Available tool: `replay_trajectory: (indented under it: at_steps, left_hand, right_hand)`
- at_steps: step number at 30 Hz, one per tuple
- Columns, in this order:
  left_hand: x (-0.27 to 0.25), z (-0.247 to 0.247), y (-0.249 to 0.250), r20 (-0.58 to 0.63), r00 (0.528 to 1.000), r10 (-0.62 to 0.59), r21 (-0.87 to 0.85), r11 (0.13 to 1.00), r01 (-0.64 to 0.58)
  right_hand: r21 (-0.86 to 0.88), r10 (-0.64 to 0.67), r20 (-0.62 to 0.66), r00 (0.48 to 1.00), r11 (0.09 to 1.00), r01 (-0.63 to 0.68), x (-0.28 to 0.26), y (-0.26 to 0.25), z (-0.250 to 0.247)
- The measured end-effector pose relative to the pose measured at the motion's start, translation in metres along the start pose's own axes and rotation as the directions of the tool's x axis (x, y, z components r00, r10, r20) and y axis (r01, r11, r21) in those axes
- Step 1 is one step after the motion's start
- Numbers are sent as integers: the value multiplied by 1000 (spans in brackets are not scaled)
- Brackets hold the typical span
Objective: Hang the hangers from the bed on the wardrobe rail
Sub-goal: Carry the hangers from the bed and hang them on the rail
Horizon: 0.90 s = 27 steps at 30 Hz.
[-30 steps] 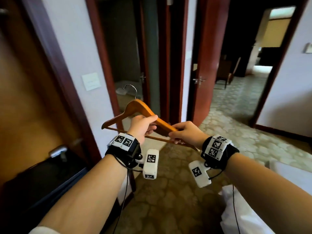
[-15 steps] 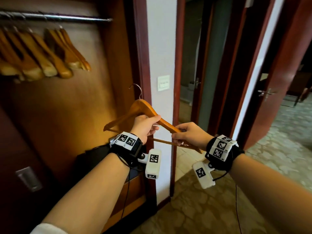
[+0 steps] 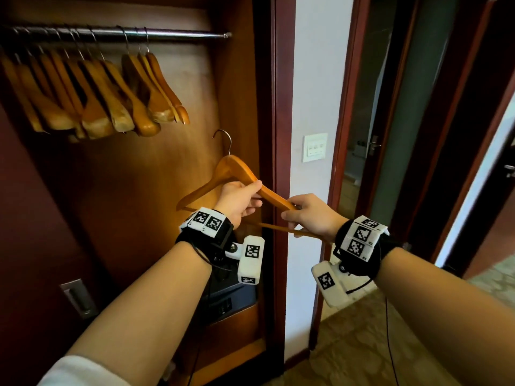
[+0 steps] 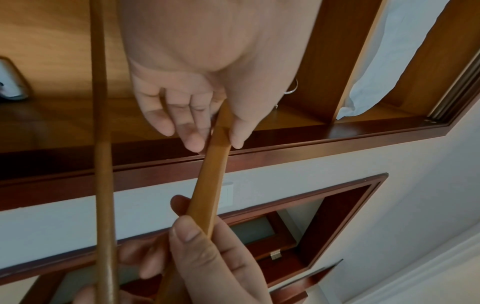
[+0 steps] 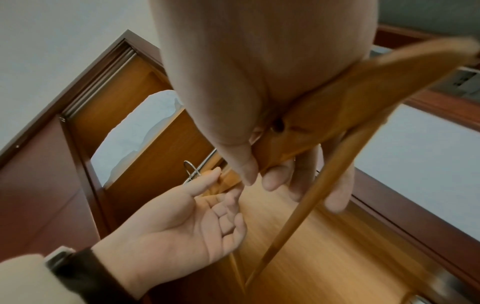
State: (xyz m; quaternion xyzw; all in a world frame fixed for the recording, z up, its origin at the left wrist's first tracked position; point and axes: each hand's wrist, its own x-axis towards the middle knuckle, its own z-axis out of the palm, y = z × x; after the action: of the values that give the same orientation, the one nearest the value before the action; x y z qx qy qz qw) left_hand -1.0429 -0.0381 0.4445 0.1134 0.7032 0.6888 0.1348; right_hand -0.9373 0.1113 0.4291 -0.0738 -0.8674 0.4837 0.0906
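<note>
We pinch one hanger [image 3: 239, 174] in both hands, left [image 3: 237, 200], right [image 3: 312, 215]; many, perhaps eight, hang on the rail [image 3: 167, 34]; this one remains

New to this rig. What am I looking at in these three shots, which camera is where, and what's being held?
There is no robot here: a person works with bare hands and wears three cameras. The wide picture comes from a camera on the head and looks down over both forearms; the black-and-white patterned blocks are strapped at the wrists. The other two pictures come from cameras on each wrist, looking along the palm to the fingers, so the room appears tilted.

Both hands hold one wooden hanger with a metal hook. The left hand pinches its sloping arm near the middle; the right hand grips the same arm near its end, with the lower bar running past its fingers.

Ahead is an open wardrobe. Its metal rail already carries a row of wooden hangers; the held one is below the rail, not yet hooked on.
</note>
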Motion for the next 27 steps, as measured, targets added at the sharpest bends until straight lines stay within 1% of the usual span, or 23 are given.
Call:
replay_trajectory:
  at_steps: [4,7,10,12,15,18,21,24,27]
  left_hand:
    - [28,13,23,-33,999,29,7,1000,-28]
    - [48,17,42,-72,995,69,47,997,-66]
    - [59,17,60,-141,979,147,103,986,-133]
    - [61,16,71,-173,957,231,183,963,-199]
    - [68,7,85,-190,912,363,313,903,-294]
    - [78,-9,100,-218,854,473,446,827,-344]
    - [90,-30,113,-200,789,581,579,720,-383]
    - [102,-54,124,-175,723,668,673,617,-408]
    - [114,-76,135,-183,641,746,757,522,-392]
  right_hand:
    - [4,-27,-18,999,1000,27,41,-8,-20]
    - [32,-64,-18,998,997,65,65,-19,-32]
    - [124,-62,24,998,991,58,86,-35,-40]
    - [189,-84,76,994,980,69,98,-46,-42]
    - [249,-130,154,979,964,89,116,-61,-42]
    - [285,-170,185,968,952,113,139,-78,-36]
    - [289,-201,171,964,946,146,165,-95,-26]
    - [282,-240,137,961,939,194,189,-110,-16]
    - [292,-264,87,961,929,228,213,-124,-6]
